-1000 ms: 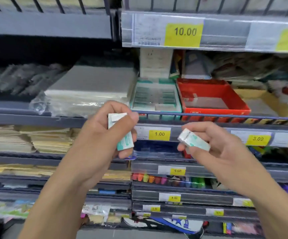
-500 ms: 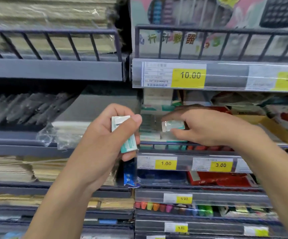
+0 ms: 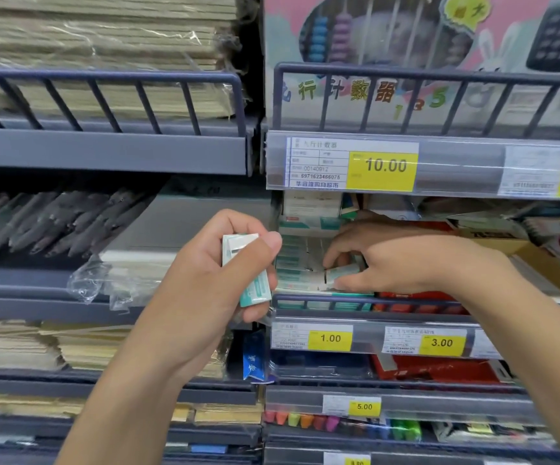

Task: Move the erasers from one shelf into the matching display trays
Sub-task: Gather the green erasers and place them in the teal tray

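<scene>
A: What has the left hand got?
B: A small stack of erasers, white and teal, clamped between thumb and curled fingers, forearm rising from six o'clock.
A: And the right hand?
B: Reached into the shelf at three o'clock of the left, wrist bent, fingertips pinching one eraser down in the teal display tray.
A: What surrounds it?
B: A red tray just beside it at three o'clock; the 1.00 price tag at six.
</scene>
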`<state>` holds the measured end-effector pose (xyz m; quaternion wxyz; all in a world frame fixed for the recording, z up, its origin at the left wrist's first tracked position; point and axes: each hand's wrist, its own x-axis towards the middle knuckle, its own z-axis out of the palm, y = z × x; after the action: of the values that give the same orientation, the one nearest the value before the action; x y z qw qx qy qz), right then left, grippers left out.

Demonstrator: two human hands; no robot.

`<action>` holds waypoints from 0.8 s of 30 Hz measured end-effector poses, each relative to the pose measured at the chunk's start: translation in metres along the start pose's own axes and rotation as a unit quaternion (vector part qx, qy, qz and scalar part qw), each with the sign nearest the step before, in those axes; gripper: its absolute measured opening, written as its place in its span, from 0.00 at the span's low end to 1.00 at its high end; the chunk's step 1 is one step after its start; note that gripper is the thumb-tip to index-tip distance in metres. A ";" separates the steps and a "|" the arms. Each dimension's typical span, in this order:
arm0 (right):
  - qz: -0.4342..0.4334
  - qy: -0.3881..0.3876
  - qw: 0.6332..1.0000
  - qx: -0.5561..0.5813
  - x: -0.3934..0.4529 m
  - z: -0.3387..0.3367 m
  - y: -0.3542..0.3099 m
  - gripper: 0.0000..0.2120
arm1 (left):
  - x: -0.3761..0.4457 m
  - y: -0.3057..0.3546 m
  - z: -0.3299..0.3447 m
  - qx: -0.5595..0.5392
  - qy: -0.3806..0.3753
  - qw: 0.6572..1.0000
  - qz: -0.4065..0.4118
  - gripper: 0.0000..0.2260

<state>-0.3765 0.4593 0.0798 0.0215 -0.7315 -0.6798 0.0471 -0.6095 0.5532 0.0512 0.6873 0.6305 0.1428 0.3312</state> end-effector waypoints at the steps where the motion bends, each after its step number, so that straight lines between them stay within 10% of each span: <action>1: 0.002 -0.007 1.000 0.004 0.000 0.001 0.000 0.14 | 0.000 0.000 0.000 0.002 0.000 1.000 0.000 0.07; 16: 0.043 0.045 0.997 0.035 -0.003 -0.002 -0.007 0.13 | 0.007 -0.011 0.013 0.049 0.036 0.998 0.006 0.08; 21: -0.096 0.188 0.905 0.369 -0.022 0.008 -0.040 0.15 | 0.007 -0.013 0.021 0.041 0.036 0.998 0.012 0.13; 24: -0.160 0.181 0.897 0.371 -0.021 0.013 -0.057 0.22 | 0.006 -0.012 0.023 0.020 0.022 1.000 0.011 0.17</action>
<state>-0.4357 0.4423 0.0727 0.4208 -0.5482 -0.7051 0.1588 -0.5879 0.5393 0.0448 0.6679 0.6378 0.1577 0.3496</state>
